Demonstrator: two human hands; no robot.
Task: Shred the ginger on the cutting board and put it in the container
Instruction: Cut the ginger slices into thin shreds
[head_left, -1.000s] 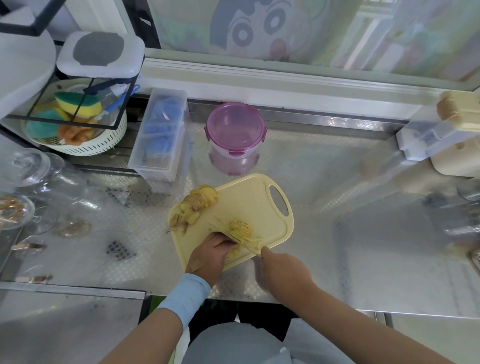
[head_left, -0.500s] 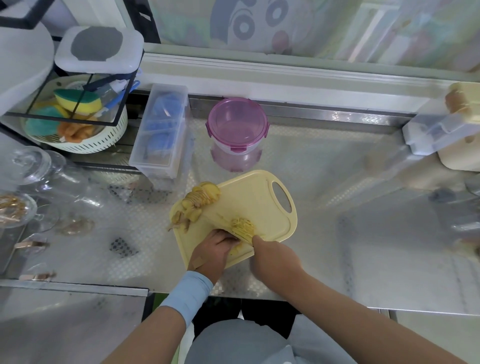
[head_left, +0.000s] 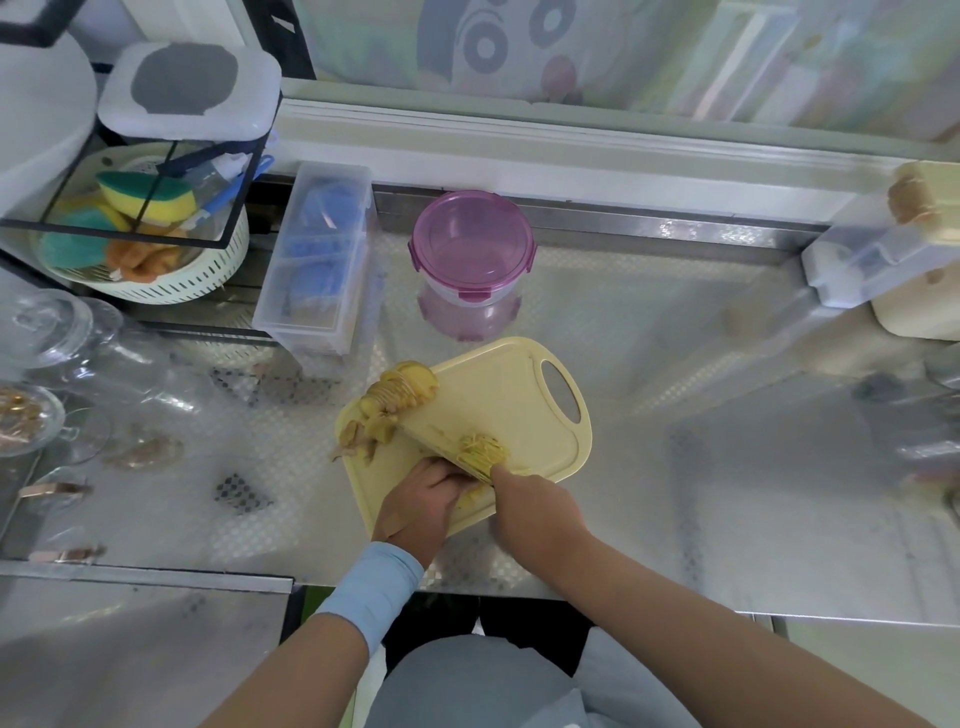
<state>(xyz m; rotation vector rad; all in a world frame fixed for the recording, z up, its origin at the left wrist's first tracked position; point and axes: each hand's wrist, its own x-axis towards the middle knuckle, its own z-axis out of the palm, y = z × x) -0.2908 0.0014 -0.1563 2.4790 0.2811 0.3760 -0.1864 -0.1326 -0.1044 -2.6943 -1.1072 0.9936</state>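
A: What changed?
B: The right hand (head_left: 535, 512), gripping the knife (head_left: 431, 441), has closed in on the left hand (head_left: 415, 512), which curls beside the ginger shreds (head_left: 480, 449) on the cutting board (head_left: 498, 395); its grip is unclear.
A: Around?
B: Lidded container (head_left: 471, 244) behind, on the bench (head_left: 649, 338).

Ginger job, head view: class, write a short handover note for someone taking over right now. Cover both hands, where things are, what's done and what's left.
Left hand: fingers curled down on the cutting board beside the shreds; whether they hold anything is hidden.
Right hand: grips the knife, blade low over the board.
Ginger shreds: small heap at the blade, near edge of the board.
Sliced ginger: uncut pile at the board's far left corner.
Container: closed, on the counter behind the board.
Done: one batch shredded.
Left: shred the remaining slices, open the container, move all the shreds in.
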